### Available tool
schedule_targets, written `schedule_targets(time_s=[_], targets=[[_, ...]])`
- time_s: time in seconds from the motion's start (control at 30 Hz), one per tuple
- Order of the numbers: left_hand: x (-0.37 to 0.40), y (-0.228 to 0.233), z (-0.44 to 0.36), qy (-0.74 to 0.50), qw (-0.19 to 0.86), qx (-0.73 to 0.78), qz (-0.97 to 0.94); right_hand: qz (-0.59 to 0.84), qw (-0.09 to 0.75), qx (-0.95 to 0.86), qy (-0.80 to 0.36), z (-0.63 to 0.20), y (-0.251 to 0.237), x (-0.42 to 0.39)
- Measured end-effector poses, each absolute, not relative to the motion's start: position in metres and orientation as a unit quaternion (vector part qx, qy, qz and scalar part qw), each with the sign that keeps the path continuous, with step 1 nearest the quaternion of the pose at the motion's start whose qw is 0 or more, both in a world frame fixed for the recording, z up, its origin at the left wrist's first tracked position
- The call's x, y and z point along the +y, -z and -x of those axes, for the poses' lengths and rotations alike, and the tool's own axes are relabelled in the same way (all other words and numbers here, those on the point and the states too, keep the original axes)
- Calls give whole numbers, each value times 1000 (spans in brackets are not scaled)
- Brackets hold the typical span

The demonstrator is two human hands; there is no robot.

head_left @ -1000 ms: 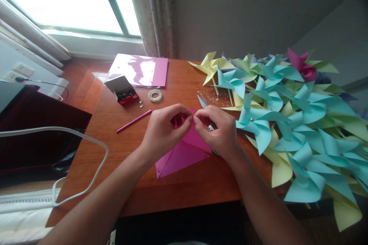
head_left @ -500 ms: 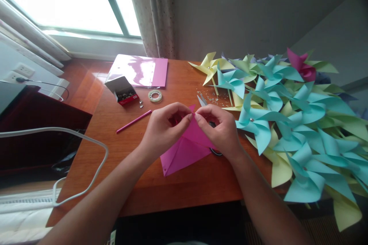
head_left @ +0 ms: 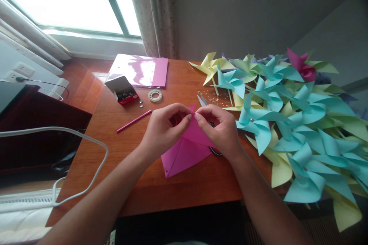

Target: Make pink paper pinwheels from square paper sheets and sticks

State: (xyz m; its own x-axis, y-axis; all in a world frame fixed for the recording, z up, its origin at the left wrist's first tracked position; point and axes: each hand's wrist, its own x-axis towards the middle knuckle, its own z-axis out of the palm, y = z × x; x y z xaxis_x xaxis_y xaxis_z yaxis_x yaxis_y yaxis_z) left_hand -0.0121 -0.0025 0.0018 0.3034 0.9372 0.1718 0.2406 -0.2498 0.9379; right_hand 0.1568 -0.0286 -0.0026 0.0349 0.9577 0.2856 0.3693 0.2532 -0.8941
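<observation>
My left hand and my right hand meet fingertip to fingertip over a pink cut paper sheet. Both pinch its folded flaps together near the middle, lifting them off the wooden table. The sheet's near corner lies flat on the wood. Scissors lie partly hidden behind my right hand. A pink straw lies to the left of my left hand.
A heap of blue, yellow, green and pink paper pinwheels fills the table's right side. At the back are a pink folder, an open box of pins, a tape roll and paper scraps. A white cable hangs at left.
The pink sheet has turned slightly and its near corner shifted to the right. Both hands stay pinched on the flaps at almost the same spot.
</observation>
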Motion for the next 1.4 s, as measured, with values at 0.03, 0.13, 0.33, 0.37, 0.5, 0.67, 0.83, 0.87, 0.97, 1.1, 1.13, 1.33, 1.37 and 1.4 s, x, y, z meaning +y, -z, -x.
schedule_targets(time_s=[0.03, 0.13, 0.33, 0.37, 0.5, 0.67, 0.83, 0.87, 0.97, 1.1, 1.13, 1.33, 1.37, 1.4], targets=[[-3, -2, 12, -402, 432, 434, -681, 529, 486, -628, -300, -157, 3, -29], [-3, -2, 12, -404, 428, 440, -678, 518, 484, -645, -286, -156, 2, -30], [-3, -3, 11, -419, 431, 445, -664, 501, 477, -672, -265, -155, 0, -32], [-3, -3, 11, -422, 432, 445, -661, 504, 477, -669, -266, -155, 1, -31], [-3, -3, 12, -433, 427, 450, -654, 522, 471, -661, -263, -154, 3, -30], [-2, -3, 12, -437, 405, 456, -661, 532, 446, -688, -214, -154, 4, -30], [-1, -3, 12, -440, 394, 460, -663, 526, 452, -695, -189, -153, 4, -32], [-1, -3, 12, -443, 394, 461, -660, 524, 452, -698, -184, -153, 4, -32], [0, -5, 12, -448, 396, 464, -653, 510, 455, -712, -162, -153, 3, -32], [0, -6, 12, -444, 395, 472, -651, 496, 464, -718, -150, -153, 3, -33], [0, -6, 12, -444, 395, 472, -651, 495, 465, -718, -151, -153, 3, -34], [0, -3, 12, -446, 402, 464, -651, 485, 462, -725, -162, -153, 2, -35], [0, -3, 12, -447, 401, 464, -651, 484, 460, -727, -163, -153, 2, -36], [0, -2, 12, -448, 399, 464, -652, 482, 459, -728, -163, -153, 2, -36]])
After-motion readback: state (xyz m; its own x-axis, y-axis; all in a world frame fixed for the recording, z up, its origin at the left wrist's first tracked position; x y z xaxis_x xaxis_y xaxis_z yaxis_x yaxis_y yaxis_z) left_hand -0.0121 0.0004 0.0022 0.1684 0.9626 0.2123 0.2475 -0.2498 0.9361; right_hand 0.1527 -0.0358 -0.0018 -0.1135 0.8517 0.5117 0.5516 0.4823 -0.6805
